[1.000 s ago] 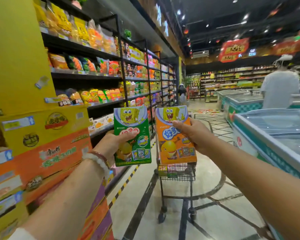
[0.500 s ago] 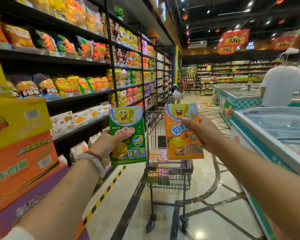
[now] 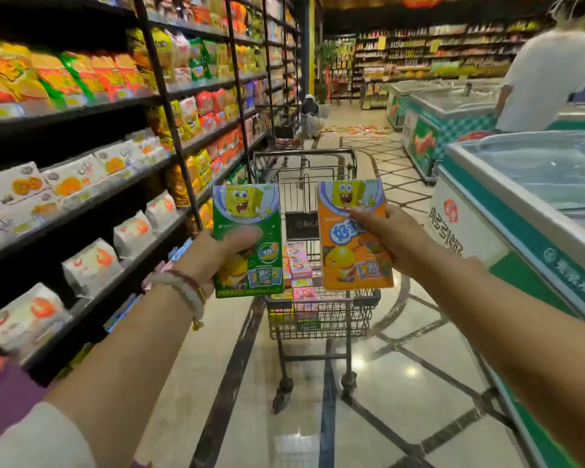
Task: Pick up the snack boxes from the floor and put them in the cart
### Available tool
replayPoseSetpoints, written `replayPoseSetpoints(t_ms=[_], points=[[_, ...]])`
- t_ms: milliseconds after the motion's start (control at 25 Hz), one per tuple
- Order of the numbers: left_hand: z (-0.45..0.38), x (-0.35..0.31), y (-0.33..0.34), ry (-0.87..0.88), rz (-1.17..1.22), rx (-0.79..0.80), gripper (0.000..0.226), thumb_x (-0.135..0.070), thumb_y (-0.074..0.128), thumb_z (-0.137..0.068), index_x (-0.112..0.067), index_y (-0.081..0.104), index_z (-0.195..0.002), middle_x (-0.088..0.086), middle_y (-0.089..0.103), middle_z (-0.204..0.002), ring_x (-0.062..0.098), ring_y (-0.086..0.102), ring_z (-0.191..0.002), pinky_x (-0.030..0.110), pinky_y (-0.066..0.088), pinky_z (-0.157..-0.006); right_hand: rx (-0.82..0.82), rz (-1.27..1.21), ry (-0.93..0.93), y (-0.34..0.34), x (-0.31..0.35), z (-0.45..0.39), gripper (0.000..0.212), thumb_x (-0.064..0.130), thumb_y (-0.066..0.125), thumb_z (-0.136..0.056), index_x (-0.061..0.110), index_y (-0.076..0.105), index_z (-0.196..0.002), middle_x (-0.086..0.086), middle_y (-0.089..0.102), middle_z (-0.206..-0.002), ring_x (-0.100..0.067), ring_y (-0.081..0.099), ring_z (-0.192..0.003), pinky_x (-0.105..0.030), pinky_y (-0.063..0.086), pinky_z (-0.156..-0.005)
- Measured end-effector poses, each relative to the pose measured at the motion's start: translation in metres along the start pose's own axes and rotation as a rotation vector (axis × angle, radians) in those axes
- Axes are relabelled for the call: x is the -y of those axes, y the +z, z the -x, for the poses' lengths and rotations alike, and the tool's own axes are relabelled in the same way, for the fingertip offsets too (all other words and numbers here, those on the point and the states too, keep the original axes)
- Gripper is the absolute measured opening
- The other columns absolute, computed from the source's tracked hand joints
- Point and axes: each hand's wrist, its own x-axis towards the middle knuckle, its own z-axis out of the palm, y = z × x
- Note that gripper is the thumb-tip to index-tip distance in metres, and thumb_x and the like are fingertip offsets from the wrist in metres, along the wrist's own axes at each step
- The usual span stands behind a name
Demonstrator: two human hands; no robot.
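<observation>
The wire shopping cart (image 3: 318, 312) stands in the aisle ahead of the person, well apart from both arms, and that gap is the main risk: let go from here and either carton would likely fall short of the basket onto the tiled floor (image 3: 402, 383), or clip the near rim and tumble. The cart sits on castors, so a reach that bumps it could roll it further off along the aisle. Inside the basket, a stack of small pink and yellow boxes (image 3: 299, 271) fills the near-left part, so a carton dropped carelessly might knock them over. The green snack box (image 3: 250, 238), upright and left of the cart's centre, is a flat printed card carton with a cartoon sponge face; the left hand (image 3: 213, 255) pinches it, thumb across the front. The orange snack box (image 3: 353, 238), same shape and upright to the right, is gripped by the right hand (image 3: 389, 238), thumb on its face.
</observation>
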Motion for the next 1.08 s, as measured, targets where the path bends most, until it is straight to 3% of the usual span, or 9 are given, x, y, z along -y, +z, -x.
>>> replayPoseSetpoints(t_ms=[120,200,520,680,760,840,920,1000,1080], points=[[-0.061,0.030,0.003,-0.025,0.015,-0.011,0.046,-0.010,0.068,-0.078,-0.003,0.057,-0.122,0.015,0.070,-0.095,0.018,0.070,-0.062,0.025,0.054,-0.051,-0.001,-0.013,0.058,-0.015,-0.029,-0.052,0.024,0.023,0.063,-0.088,0.009,0.062,-0.108,-0.011,0.074,-0.091,-0.024,0.072,-0.074,-0.032,0.057,-0.061],[-0.097,0.051,0.010,-0.041,0.028,-0.049,0.047,-0.011,0.072,-0.071,-0.005,0.061,-0.117,0.017,0.069,-0.106,0.023,0.071,-0.078,0.032,0.058,-0.062,0.007,-0.015,0.097,-0.024,-0.051,-0.087,0.030,0.024,0.064,-0.087,0.006,0.061,-0.111,-0.015,0.073,-0.096,-0.027,0.072,-0.078,-0.034,0.058,-0.063],[-0.213,0.133,0.007,-0.281,0.066,-0.114,0.051,-0.016,0.080,-0.060,-0.003,0.065,-0.108,0.020,0.070,-0.103,0.032,0.069,-0.086,0.045,0.057,-0.075,0.067,-0.008,0.274,-0.036,-0.130,-0.217,0.043,0.025,0.066,-0.085,-0.001,0.057,-0.119,-0.023,0.069,-0.104,-0.039,0.068,-0.091,-0.045,0.059,-0.075],[-0.264,0.160,-0.005,-0.348,0.054,-0.125,0.047,-0.017,0.077,-0.060,-0.003,0.067,-0.104,0.020,0.071,-0.100,0.031,0.070,-0.084,0.048,0.056,-0.078,0.083,0.040,0.384,-0.028,-0.172,-0.263,0.035,0.024,0.065,-0.087,0.000,0.058,-0.112,-0.019,0.072,-0.093,-0.030,0.072,-0.075,-0.037,0.059,-0.063],[-0.293,0.176,-0.011,-0.396,0.047,-0.116,0.049,-0.016,0.078,-0.062,-0.001,0.065,-0.107,0.021,0.070,-0.101,0.032,0.070,-0.085,0.047,0.057,-0.077,0.050,0.045,0.441,-0.027,-0.197,-0.284,0.036,0.025,0.067,-0.086,0.001,0.058,-0.111,-0.019,0.072,-0.094,-0.033,0.072,-0.079,-0.041,0.060,-0.067],[-0.318,0.195,-0.016,-0.430,0.049,-0.130,0.066,-0.022,0.087,-0.056,-0.002,0.061,-0.113,0.019,0.069,-0.106,0.031,0.069,-0.088,0.048,0.056,-0.079,0.017,0.024,0.505,-0.025,-0.219,-0.301,0.033,0.024,0.067,-0.085,0.003,0.060,-0.110,-0.020,0.072,-0.097,-0.036,0.070,-0.084,-0.047,0.059,-0.074],[-0.342,0.221,-0.020,-0.469,0.026,-0.152,0.086,-0.037,0.093,-0.043,-0.006,0.059,-0.115,0.017,0.068,-0.109,0.032,0.068,-0.093,0.052,0.054,-0.084,-0.023,0.009,0.545,-0.025,-0.243,-0.319,0.025,0.022,0.066,-0.086,0.006,0.061,-0.105,-0.018,0.073,-0.091,-0.030,0.072,-0.074,-0.043,0.060,-0.068],[-0.356,0.242,-0.015,-0.493,-0.018,-0.207,0.065,-0.033,0.092,-0.050,-0.012,0.061,-0.103,0.012,0.070,-0.102,0.030,0.069,-0.090,0.051,0.055,-0.081,-0.069,-0.012,0.587,-0.028,-0.271,-0.330,0.024,0.020,0.065,-0.087,0.006,0.061,-0.105,-0.015,0.072,-0.089,-0.026,0.070,-0.066,-0.041,0.060,-0.062],[-0.363,0.259,-0.007,-0.512,-0.107,-0.286,0.039,-0.020,0.086,-0.063,-0.022,0.055,-0.087,0.004,0.069,-0.092,0.025,0.068,-0.083,0.043,0.058,-0.073,-0.094,-0.034,0.647,-0.032,-0.302,-0.336,0.023,0.019,0.064,-0.088,0.005,0.061,-0.106,-0.012,0.072,-0.087,-0.024,0.070,-0.065,-0.038,0.060,-0.058]])
